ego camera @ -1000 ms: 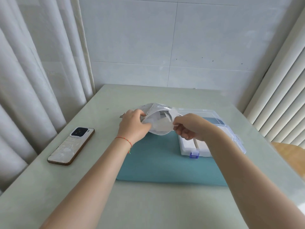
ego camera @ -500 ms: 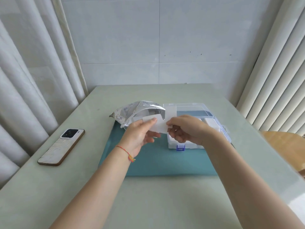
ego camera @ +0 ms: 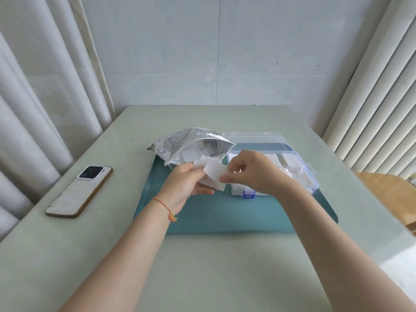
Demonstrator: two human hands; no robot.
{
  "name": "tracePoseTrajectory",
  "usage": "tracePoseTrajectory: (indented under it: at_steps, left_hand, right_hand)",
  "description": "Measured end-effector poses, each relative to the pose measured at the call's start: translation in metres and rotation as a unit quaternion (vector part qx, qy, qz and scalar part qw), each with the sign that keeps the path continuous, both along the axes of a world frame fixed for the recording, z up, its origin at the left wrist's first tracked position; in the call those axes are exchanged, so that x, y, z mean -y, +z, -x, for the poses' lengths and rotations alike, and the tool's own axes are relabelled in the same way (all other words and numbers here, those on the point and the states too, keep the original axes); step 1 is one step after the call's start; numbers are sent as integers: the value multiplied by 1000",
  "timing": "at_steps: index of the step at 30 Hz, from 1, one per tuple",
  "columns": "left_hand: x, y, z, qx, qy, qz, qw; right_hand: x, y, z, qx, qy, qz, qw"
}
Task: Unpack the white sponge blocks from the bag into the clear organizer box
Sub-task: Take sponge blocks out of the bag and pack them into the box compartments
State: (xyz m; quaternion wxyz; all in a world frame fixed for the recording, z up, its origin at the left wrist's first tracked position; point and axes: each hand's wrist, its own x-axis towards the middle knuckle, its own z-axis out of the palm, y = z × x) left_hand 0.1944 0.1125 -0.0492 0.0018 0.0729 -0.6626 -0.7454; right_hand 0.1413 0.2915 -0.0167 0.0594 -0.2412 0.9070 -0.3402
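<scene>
Setting: domestic room, most likely a dining or side corner of a home. Evidence: pale green table pushed against a wall of large light tiles. White pleated curtains hang at the left; cream vertical blinds close off the right. Edge of a wooden chair or stool at the table's right side. Personal smartphone lies face down on the tabletop, beside a teal mat. No lab, shop or workshop fittings visible; daylight only.
</scene>
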Motion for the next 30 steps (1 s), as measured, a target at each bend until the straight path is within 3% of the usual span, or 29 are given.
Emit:
tracePoseTrajectory:
  at_steps: [3, 8, 11, 17, 21, 24, 27, 30]
  left_hand:
    - [1, 0, -3, -1, -31, 4, 1000]
    - [2, 1, -2, 0, -71, -19, 997]
    - [1, -4, -2, -36, -70, 27, 997]
    - [11, -10, 2, -36, -43, 17, 998]
    - [16, -13, 4, -11, -13, 3, 1000]
    - [15, -8, 5, 26, 0, -49, 998]
    - [14, -1, 4, 41, -40, -120, 991]
    - [15, -3, 1, 6, -42, -49, 998]
  right_hand:
    - [3, -3, -1, -37, 10, -22, 999]
    - [1, -5, -4, -22, 20, -22, 999]
    - [2, -6, -3, -18, 17, -2, 1000]
    - [-4, 2, -1, -15, 6, 72, 997]
    - [-7, 2, 5, -56, -87, 136, 985]
    - [-10, 10, 1, 22, -56, 237, 970]
    - [8, 7, -6, 48, -2, 177, 983]
    - [29, -5, 2, -45, -19, 85, 995]
